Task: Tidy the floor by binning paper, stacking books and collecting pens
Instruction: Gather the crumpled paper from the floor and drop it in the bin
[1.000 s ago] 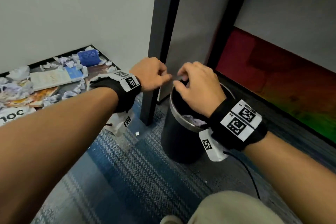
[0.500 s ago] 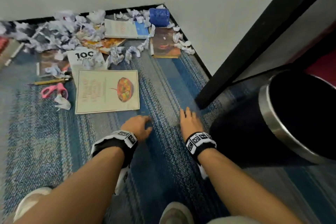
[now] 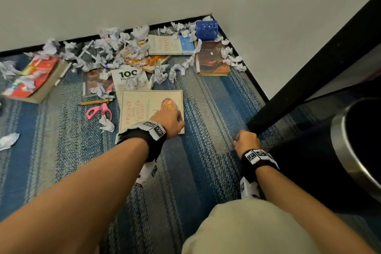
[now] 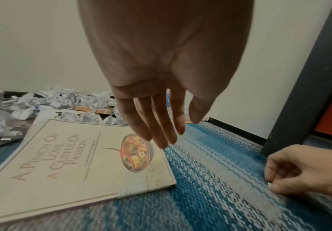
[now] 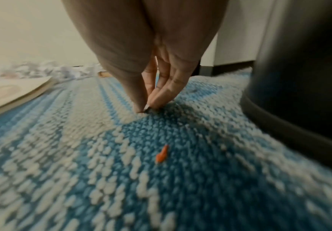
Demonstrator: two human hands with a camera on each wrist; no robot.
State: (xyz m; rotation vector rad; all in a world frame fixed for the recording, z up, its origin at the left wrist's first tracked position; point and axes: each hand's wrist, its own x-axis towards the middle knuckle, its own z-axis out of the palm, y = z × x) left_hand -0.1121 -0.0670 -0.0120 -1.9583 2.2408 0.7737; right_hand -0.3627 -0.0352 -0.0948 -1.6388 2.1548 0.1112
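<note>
My left hand (image 3: 172, 119) hovers just above the near right corner of a cream cookbook (image 3: 142, 109), fingers straight and holding nothing; the left wrist view shows this hand (image 4: 161, 132) over the cookbook (image 4: 72, 164). My right hand (image 3: 244, 140) is down on the carpet beside the black bin (image 3: 340, 140), thumb and fingertips pinching a tiny white paper scrap (image 5: 146, 107). Crumpled paper balls (image 3: 115, 47) and several books, among them a brown book (image 3: 210, 60), litter the corner. A wooden pen (image 3: 94, 102) lies left of the cookbook.
Pink scissors (image 3: 99, 110) lie by the pen. A blue mesh pen holder (image 3: 206, 30) stands in the wall corner. A black desk leg (image 3: 309, 80) rises between the mess and the bin. An orange speck (image 5: 162, 154) lies on the striped blue carpet (image 3: 206, 99).
Both hands left the bin's mouth and dropped to the carpet. Since then the left hand has reached forward over the cookbook and the right hand's fingers have curled into a pinch.
</note>
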